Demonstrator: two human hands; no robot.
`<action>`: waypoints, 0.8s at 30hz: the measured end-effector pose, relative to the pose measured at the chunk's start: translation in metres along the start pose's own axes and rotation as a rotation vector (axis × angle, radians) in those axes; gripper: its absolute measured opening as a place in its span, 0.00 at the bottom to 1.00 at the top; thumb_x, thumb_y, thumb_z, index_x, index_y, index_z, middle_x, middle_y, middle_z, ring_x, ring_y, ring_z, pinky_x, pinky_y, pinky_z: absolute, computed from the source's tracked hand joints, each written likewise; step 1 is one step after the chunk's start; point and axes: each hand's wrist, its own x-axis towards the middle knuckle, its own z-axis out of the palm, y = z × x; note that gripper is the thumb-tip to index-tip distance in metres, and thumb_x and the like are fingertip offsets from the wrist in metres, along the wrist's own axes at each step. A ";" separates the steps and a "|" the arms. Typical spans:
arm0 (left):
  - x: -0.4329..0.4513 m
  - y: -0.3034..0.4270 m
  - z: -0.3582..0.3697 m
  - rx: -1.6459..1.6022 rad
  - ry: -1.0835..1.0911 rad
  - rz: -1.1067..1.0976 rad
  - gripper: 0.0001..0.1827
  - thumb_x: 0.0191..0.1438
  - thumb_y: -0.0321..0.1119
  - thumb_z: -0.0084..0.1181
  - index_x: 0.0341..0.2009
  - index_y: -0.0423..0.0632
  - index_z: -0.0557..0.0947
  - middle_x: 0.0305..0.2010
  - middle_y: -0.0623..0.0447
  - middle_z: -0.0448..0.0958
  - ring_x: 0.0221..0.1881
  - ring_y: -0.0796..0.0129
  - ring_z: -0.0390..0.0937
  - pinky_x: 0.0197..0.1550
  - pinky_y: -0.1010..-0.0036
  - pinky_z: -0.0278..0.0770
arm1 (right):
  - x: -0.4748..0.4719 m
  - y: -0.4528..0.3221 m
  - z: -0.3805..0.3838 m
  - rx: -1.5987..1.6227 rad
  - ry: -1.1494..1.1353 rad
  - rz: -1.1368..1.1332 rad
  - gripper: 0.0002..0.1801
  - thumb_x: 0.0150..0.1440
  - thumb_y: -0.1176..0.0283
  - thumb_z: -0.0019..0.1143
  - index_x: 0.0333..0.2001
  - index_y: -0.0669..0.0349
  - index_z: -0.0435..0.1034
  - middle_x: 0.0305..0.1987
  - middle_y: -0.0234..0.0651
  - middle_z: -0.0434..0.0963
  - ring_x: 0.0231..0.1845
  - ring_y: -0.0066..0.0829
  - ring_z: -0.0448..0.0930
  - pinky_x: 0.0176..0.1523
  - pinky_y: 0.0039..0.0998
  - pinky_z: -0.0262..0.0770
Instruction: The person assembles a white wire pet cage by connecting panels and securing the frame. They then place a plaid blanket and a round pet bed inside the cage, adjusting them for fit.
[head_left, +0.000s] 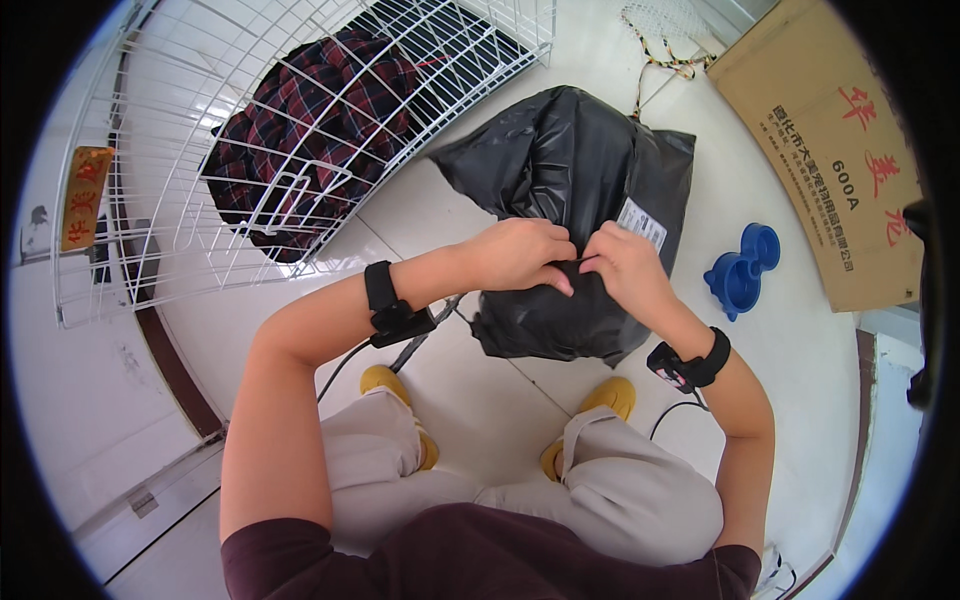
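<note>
A large black plastic bag (577, 165), bulky with hidden contents, lies on the tiled floor before me. A white label (643, 223) bearing print is stuck on its right part. My left hand (529, 255) pinches the bag's plastic near its middle, fingers curled, thumb low. Close beside it, my right hand (619, 262) pinches the same dark plastic just below the label. A thin dark edge of plastic shows between the two hands. What is inside the bag cannot be seen.
A white wire cage (330, 171) at upper left holds a red and dark plaid cushion (315, 127). Right of the bag sit a blue double pet bowl (739, 277) and a large cardboard box (817, 150). A net with a patterned cord (660, 56) lies behind. My yellow shoes (611, 397) are near the bag.
</note>
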 end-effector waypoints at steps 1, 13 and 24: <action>0.000 -0.001 0.001 -0.007 0.020 0.029 0.12 0.44 0.40 0.58 0.28 0.47 0.74 0.25 0.51 0.67 0.31 0.57 0.70 0.32 0.67 0.69 | -0.001 0.005 -0.004 -0.002 0.021 -0.006 0.04 0.40 0.80 0.55 0.23 0.64 0.68 0.23 0.39 0.67 0.27 0.40 0.71 0.30 0.31 0.67; -0.042 -0.033 -0.042 0.188 0.239 -0.100 0.06 0.44 0.33 0.58 0.24 0.47 0.75 0.25 0.53 0.69 0.31 0.61 0.69 0.33 0.69 0.69 | -0.041 0.070 -0.088 0.020 0.180 0.207 0.05 0.41 0.87 0.49 0.25 0.68 0.67 0.24 0.37 0.70 0.26 0.30 0.73 0.32 0.24 0.68; -0.028 0.012 0.004 0.178 -0.249 -0.098 0.16 0.43 0.48 0.57 0.25 0.48 0.75 0.28 0.55 0.72 0.29 0.59 0.74 0.30 0.65 0.72 | -0.022 -0.024 -0.007 -0.305 -0.111 -0.190 0.11 0.39 0.74 0.59 0.29 0.60 0.67 0.30 0.34 0.69 0.32 0.34 0.73 0.34 0.29 0.71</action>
